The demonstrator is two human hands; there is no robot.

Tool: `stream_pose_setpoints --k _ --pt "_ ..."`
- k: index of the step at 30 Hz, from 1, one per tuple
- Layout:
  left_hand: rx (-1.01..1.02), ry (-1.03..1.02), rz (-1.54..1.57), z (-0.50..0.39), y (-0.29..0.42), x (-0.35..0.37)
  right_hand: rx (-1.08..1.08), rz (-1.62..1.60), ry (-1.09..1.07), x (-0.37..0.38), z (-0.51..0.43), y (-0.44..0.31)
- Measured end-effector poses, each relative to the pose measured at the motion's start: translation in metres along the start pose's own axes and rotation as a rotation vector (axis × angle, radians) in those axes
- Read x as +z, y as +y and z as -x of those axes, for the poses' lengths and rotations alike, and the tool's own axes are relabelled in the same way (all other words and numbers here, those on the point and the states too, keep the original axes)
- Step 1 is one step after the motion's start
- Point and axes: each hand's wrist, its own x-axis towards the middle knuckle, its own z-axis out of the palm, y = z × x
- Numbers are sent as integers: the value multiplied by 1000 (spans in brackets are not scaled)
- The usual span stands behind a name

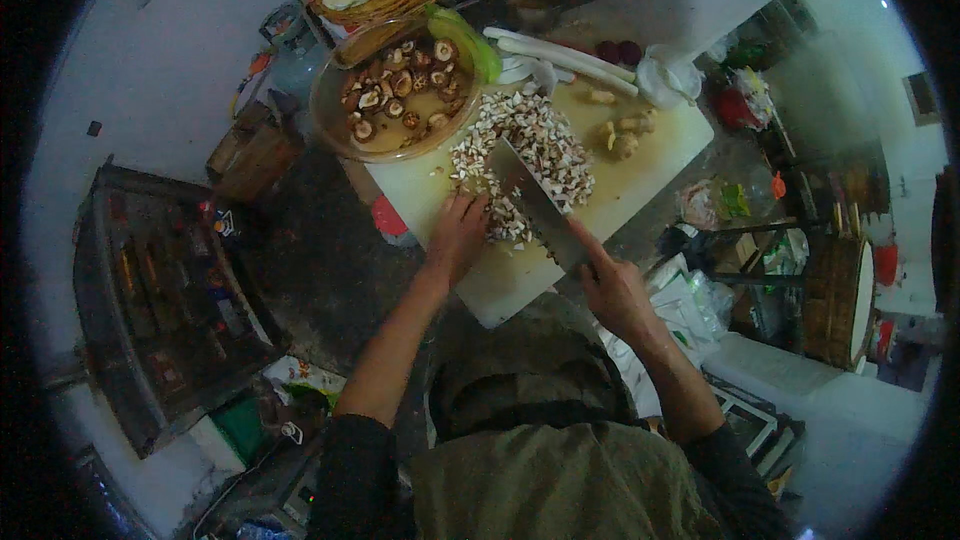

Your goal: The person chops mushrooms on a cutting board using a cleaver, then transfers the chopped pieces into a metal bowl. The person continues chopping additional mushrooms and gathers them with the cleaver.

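A heap of diced mushrooms covers the middle of a pale cutting board. My right hand grips the handle of a cleaver, its broad blade slanting up and left across the heap's near side. At the heap's lower left, my left hand rests with its fingertips against loose mushroom pieces; whether it pinches any of them I cannot tell. Whole mushrooms lie in a wide translucent bowl that overlaps the board's left corner.
Ginger lies on the board's right side. Along its far edge are leek stalks, a green vegetable and a white plastic bag. A gas cylinder and a cardboard box stand left; a cluttered shelf is right.
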Motion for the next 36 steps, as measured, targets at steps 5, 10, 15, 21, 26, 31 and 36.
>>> stream_pose_setpoints --k 5,10,15,21,26,31,36 --pt "-76 129 60 10 13 3 -56 142 -11 32 -14 7" --pt "-24 220 104 4 11 -1 -5 119 -43 32 -24 -2" --pt "-44 186 9 5 12 -2 -59 153 -35 27 -17 -9" --pt "0 319 112 -1 7 0 -53 131 -25 33 -23 -8" --pt "29 260 100 4 5 -5 2 138 -110 35 -17 -11" --pt "31 265 155 5 0 -3 -60 104 -61 38 -25 -15" --pt "-36 226 61 24 -5 -9 -41 107 -108 36 -13 -17"
